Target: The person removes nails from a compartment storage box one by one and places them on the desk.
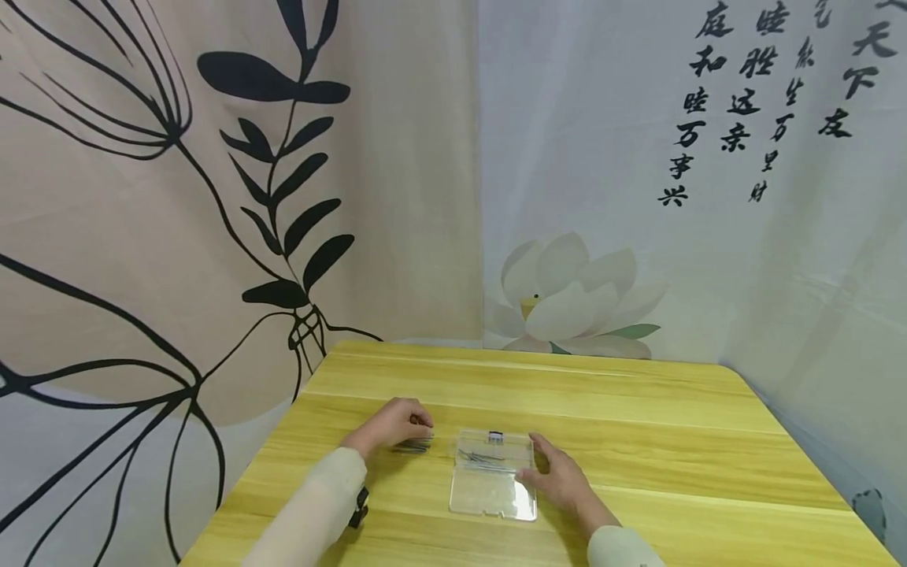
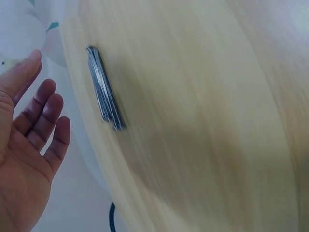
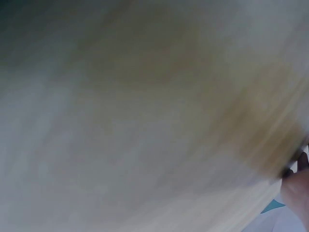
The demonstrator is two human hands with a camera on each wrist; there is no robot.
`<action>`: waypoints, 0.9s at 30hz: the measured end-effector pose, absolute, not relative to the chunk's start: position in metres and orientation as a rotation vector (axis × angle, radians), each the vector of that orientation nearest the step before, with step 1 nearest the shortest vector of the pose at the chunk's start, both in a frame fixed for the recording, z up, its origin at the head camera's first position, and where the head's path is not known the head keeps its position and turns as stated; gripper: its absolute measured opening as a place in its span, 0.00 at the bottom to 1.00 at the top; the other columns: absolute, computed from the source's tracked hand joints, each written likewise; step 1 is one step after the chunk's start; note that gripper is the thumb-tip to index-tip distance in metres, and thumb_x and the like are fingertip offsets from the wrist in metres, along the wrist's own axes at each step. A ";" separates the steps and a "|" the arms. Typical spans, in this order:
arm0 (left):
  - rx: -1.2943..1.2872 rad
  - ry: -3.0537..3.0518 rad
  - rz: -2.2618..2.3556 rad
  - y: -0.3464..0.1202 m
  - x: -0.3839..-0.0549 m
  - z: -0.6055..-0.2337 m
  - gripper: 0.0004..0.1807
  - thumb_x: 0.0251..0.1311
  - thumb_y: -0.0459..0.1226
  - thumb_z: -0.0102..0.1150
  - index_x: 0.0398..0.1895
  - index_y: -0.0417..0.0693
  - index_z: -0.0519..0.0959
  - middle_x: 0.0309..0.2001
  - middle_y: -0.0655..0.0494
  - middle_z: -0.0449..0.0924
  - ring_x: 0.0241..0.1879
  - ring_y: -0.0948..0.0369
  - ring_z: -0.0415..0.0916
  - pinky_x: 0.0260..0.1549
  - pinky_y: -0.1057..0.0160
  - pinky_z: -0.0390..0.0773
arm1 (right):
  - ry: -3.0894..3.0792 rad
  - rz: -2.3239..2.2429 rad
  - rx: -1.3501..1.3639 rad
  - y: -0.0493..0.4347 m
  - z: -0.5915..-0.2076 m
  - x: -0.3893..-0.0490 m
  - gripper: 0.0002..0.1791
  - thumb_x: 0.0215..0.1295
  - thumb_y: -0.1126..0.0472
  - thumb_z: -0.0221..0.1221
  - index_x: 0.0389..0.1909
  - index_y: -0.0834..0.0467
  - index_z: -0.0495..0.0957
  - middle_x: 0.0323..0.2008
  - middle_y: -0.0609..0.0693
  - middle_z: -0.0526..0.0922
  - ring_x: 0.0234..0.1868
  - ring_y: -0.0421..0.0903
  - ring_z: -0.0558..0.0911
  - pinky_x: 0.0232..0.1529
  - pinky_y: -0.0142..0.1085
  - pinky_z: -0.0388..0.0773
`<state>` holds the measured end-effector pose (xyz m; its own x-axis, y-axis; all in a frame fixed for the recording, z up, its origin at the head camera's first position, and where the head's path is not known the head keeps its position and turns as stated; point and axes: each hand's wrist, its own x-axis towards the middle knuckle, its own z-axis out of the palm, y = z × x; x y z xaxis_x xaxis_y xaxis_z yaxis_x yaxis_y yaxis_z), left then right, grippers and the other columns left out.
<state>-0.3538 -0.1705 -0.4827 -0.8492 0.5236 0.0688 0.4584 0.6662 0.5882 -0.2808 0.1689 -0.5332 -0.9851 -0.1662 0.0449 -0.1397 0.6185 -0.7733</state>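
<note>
My left hand [image 1: 398, 423] hovers beside a small bundle of thin, dark metal rods [image 2: 104, 89] lying on the table. In the left wrist view the fingers are loosely bent, apart from the bundle, with nothing in the palm. To the right lies a clear plastic case [image 1: 494, 494], lid folded open toward me. Several more thin rods [image 1: 482, 459] lie inside its far half. My right hand [image 1: 563, 480] holds the case's right end, thumb near the hinge and fingers at the far corner. In the right wrist view only part of the right hand [image 3: 297, 191] shows, blurred.
The wooden table [image 1: 638, 425] has its far edge close to a printed curtain [image 1: 411, 197] with plant drawings and writing. A dark strap-like object [image 1: 359, 508] shows at the left sleeve.
</note>
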 end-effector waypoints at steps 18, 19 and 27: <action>0.909 2.739 0.902 -0.123 -0.354 -0.488 0.04 0.63 0.38 0.66 0.39 0.50 0.87 0.39 0.65 0.80 0.42 0.62 0.75 0.44 0.60 0.76 | 2.809 -1.313 -0.260 0.170 -0.535 -0.282 0.44 0.61 0.47 0.68 0.74 0.58 0.61 0.66 0.64 0.71 0.68 0.71 0.62 0.64 0.67 0.55; 0.915 2.738 0.900 -0.121 -0.354 -0.489 0.04 0.63 0.37 0.66 0.39 0.50 0.87 0.39 0.64 0.80 0.43 0.61 0.75 0.45 0.60 0.76 | 2.812 -1.310 -0.262 0.169 -0.535 -0.282 0.44 0.61 0.47 0.68 0.74 0.58 0.61 0.65 0.64 0.71 0.68 0.71 0.63 0.64 0.67 0.55; 0.978 2.706 0.918 -0.108 -0.350 -0.494 0.03 0.62 0.35 0.68 0.36 0.48 0.87 0.40 0.64 0.81 0.46 0.57 0.77 0.47 0.59 0.76 | 2.805 -1.319 -0.260 0.169 -0.534 -0.282 0.44 0.61 0.47 0.68 0.74 0.58 0.62 0.65 0.64 0.71 0.68 0.71 0.63 0.64 0.67 0.55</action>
<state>-0.3502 -0.1083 -0.4939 -0.7837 0.6149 0.0877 0.5413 0.6070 0.5818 -0.2819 0.1690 -0.5344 -0.9856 -0.1637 0.0430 -0.1376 0.6267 -0.7670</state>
